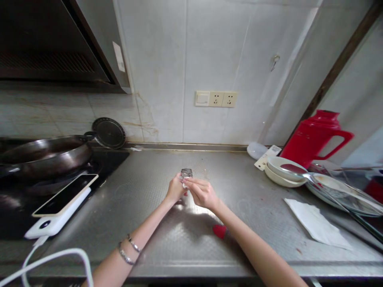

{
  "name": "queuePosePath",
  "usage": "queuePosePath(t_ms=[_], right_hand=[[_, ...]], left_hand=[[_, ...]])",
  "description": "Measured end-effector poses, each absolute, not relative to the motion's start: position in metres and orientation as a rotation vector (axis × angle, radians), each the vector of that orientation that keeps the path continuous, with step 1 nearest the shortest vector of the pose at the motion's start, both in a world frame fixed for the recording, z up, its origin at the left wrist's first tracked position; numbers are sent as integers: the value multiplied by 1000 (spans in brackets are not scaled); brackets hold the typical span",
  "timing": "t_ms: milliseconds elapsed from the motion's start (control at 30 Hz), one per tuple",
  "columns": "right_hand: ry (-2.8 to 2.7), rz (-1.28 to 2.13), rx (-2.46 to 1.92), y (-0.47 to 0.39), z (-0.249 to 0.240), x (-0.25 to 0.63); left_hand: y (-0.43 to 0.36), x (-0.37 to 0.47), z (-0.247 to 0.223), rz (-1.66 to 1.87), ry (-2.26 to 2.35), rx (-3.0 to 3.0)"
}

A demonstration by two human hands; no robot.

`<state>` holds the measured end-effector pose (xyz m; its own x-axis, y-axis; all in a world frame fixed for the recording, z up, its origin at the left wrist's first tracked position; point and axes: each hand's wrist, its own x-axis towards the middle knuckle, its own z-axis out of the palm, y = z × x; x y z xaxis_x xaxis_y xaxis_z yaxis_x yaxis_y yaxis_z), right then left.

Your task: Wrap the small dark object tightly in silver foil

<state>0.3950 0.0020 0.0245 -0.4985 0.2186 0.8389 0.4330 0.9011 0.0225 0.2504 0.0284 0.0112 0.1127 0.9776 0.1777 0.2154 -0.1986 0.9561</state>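
Over the middle of the steel counter (143,207), my two hands meet. My left hand (176,189) is closed around a small shiny grey, squarish object (186,172), whose top end sticks up past the fingers; its kind is not clear. Against its near side, my right hand (202,192) is closed in a pinch, with a bit of white at the fingertips too small to name. Some red shows just under the hands. A red-ended object (219,230) lies on the counter, partly hidden by my right forearm.
At left, a steel pan (54,157) sits on the black cooktop, near a phone (67,195) and a white power bank (58,217) with a cable. To the right are a white napkin (317,223), stacked bowls (279,179), a glass lid (344,191) and a red thermos (311,139).
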Motion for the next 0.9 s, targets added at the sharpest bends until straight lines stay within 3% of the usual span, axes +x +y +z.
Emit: queuePosePath(t_ms=[133,400,667,900], right_hand=[[-2065,-169,-508,1,26,396],[-1335,196,-1126,24,31,407],[-1227,596,-1108,31,11,390],[-1248,692,-1088,24,8,379]], left_hand=[[34,250,9,1161,1159,1467],[26,258,15,1176,1138,1337],[28,260,-5,1216,1228,1553],[31,256,-7,1316,1269,1788]])
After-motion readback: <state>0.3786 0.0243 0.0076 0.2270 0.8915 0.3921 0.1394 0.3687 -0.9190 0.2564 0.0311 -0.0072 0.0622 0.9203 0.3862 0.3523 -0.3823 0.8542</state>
